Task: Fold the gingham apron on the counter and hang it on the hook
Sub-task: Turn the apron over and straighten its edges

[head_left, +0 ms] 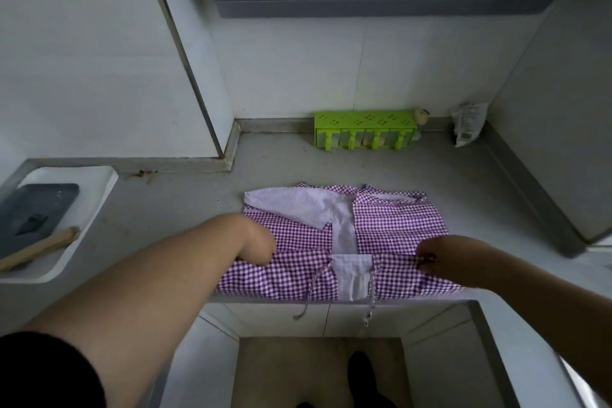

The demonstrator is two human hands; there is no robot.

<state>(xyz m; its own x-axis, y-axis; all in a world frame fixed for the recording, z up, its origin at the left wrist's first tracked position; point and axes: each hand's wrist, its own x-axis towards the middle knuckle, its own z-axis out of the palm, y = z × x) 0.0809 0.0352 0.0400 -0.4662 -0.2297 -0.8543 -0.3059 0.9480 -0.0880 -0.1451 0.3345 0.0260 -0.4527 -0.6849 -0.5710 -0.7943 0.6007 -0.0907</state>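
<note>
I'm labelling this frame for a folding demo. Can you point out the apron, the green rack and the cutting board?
apron [394, 225]: head view, checked panel right of centre.
green rack [364, 118]: head view, its perforated top.
cutting board [39, 205]: head view, dark flat face.

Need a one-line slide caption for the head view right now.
Both hands, left and right, grip the folded near edge of a purple-and-white gingham cloth apron on the grey counter.
</note>
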